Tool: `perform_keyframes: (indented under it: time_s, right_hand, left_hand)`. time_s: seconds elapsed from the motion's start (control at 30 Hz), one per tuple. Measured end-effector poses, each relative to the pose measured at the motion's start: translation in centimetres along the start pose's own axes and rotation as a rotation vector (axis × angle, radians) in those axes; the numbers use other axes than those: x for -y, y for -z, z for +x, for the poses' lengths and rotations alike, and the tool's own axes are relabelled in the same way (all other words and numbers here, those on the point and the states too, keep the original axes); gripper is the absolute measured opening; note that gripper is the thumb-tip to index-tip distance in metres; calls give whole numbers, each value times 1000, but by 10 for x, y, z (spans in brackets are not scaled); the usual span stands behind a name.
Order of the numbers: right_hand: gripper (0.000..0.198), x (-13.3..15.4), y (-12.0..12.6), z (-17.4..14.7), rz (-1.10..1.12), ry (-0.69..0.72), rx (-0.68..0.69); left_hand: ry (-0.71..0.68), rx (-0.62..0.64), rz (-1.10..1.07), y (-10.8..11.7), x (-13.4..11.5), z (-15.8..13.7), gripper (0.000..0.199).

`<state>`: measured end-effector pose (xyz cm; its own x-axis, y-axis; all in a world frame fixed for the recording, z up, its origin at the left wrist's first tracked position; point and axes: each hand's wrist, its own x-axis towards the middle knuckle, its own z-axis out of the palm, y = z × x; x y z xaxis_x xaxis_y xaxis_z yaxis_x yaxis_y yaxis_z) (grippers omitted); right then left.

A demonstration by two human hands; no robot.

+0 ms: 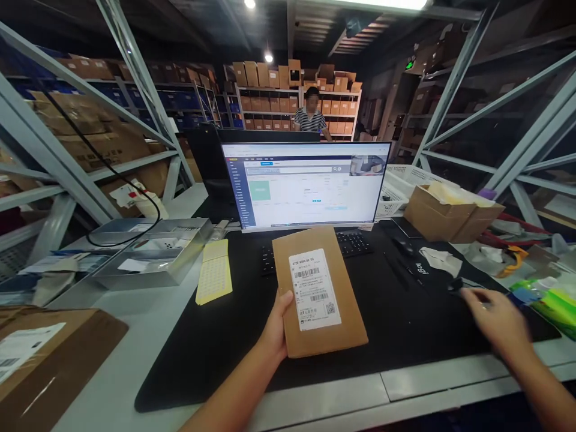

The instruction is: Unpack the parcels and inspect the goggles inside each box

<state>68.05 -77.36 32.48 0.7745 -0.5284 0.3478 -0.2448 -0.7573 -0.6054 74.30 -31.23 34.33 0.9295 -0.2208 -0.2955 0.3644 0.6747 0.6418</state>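
Note:
My left hand [276,327] grips a flat brown cardboard box [353,327] by its left edge, thumb on the front. The box is tilted up over the black desk mat [202,360], and a white shipping label [315,291] with barcodes and a QR code faces me. Off to the right, my right hand [497,321] is slightly blurred, its fingers curled together at a small dark object [456,285]. What that object is cannot be made out. Just beyond this hand lies a green and yellow plastic pack [555,303].
A monitor [310,204] stands behind a keyboard [355,243] partly covered by the box. Yellow label sheets [215,273] and a grey metal tray [180,255] are at left, near a large carton [58,360]. An open carton [450,213] sits right. A person [310,117] stands beyond.

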Motion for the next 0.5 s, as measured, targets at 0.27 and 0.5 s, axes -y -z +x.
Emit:
perform_keyframes:
  time_s: [0.27,0.5]
  right_hand:
    - [124,187,-88,-97,1015,151,856]
    - [89,233,-85,-73,1341,-197,770]
  left_hand:
    - [-75,170,210,4,13,-8,102]
    - [-539,254,541,21,8,2,116]
